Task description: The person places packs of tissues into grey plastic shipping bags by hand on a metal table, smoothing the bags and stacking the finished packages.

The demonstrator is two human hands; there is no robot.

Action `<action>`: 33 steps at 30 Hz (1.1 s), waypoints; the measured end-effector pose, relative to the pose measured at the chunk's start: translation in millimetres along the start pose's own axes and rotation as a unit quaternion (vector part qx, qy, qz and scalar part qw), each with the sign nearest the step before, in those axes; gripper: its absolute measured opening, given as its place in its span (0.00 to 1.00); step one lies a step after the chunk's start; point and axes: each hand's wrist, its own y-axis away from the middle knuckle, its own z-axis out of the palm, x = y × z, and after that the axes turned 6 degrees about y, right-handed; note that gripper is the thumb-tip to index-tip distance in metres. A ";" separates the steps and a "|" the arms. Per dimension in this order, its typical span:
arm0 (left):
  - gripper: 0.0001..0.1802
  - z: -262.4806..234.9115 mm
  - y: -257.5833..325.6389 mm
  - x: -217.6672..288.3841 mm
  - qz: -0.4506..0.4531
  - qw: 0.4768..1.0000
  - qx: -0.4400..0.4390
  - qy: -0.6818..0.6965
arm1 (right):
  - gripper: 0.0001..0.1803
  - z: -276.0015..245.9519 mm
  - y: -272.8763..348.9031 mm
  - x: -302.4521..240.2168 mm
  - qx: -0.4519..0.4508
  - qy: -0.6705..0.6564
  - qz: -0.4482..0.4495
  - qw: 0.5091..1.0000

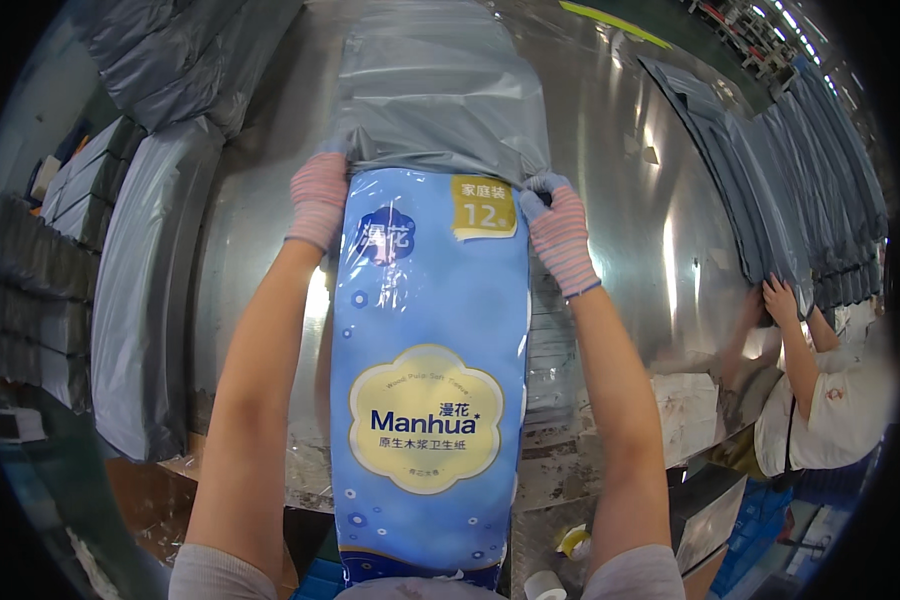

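A long blue toilet paper pack point(435, 300), with a pale yellow flower-shaped label and a gold corner patch, lies lengthwise in front of me. Its far end is inside the mouth of a grey plastic bag point(440, 100), which stretches flat away over the metal table. My left hand point(319, 200), in a pink striped glove with grey fingertips, is closed on the left edge of the bag's mouth. At the opposite edge my right hand point(560, 235), gloved alike, grips the bag beside the pack's corner. The pack's near end reaches my body.
Filled grey bags point(155, 290) are stacked along the left. More grey bags point(770, 170) lie at the right, where another person's hand point(785, 300) touches them. The shiny metal table point(630, 240) spans between. A white roll point(545, 585) and cardboard boxes point(710, 520) sit low at right.
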 end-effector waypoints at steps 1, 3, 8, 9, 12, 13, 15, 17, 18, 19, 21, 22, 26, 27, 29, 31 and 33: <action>0.11 2.7 10.2 4.2 -0.018 0.996 0.033 0.077 | 0.08 -5.1 8.9 -5.8 -0.006 0.018 0.017 1.000; 0.10 -6.6 40.6 9.2 -0.055 0.969 0.099 0.218 | 0.08 -18.4 33.4 -28.8 -0.020 0.041 0.050 0.998; 0.12 38.7 68.5 -23.2 -0.074 0.986 -0.114 0.092 | 0.14 -24.4 38.5 24.4 -0.134 0.033 0.067 0.988; 0.13 36.4 66.2 -16.8 -0.064 0.983 -0.160 0.067 | 0.14 -17.6 35.6 29.2 -0.157 0.146 0.076 0.974; 0.12 0.5 62.3 4.8 0.056 0.979 -0.194 0.030 | 0.12 -6.9 36.4 27.5 -0.192 0.357 0.108 0.908; 0.12 -6.3 63.4 1.9 0.064 0.971 -0.230 0.003 | 0.11 -3.6 36.9 23.9 -0.193 0.348 0.110 0.911; 0.11 -15.7 69.4 -11.1 0.072 0.948 -0.306 -0.054 | 0.10 -2.9 46.6 12.5 -0.217 0.333 0.106 0.911; 0.12 -37.8 97.1 -12.4 0.070 0.928 -0.363 -0.048 | 0.10 -19.3 77.8 7.9 -0.259 0.326 0.097 0.904; 0.12 -52.1 118.5 -12.7 0.060 0.921 -0.384 -0.013 | 0.10 -27.9 98.8 -2.0 -0.282 0.348 0.091 0.889; 0.12 -65.1 145.7 -12.2 0.054 0.913 -0.404 0.024 | 0.10 -40.2 126.0 -13.6 -0.303 0.373 0.088 0.872; 0.14 -95.2 205.1 -18.6 0.046 0.888 -0.454 0.058 | 0.08 -69.0 186.2 -30.7 -0.349 0.344 0.082 0.868; 0.16 -106.2 240.2 -23.2 0.045 0.873 -0.479 0.085 | 0.09 -86.4 218.0 -42.7 -0.385 0.326 0.084 0.859; 0.13 -160.6 385.1 -27.1 0.095 0.812 -0.569 0.087 | 0.08 -138.2 352.4 -85.3 -0.489 0.289 0.074 0.820; 0.12 -175.6 406.1 -19.0 0.126 0.783 -0.606 0.060 | 0.08 -145.8 381.2 -89.6 -0.540 0.280 0.056 0.792; 0.14 -141.2 490.9 -56.9 0.065 0.758 -0.642 0.097 | 0.10 -155.2 414.0 -109.9 -0.608 0.257 0.045 0.750; 0.16 -107.0 536.5 -68.7 0.033 0.758 -0.646 0.085 | 0.11 -156.6 426.2 -118.5 -0.593 0.274 0.038 0.756; 0.17 -107.2 536.9 -61.3 0.033 0.778 -0.612 0.137 | 0.11 -142.2 429.9 -124.3 -0.588 0.268 0.069 0.760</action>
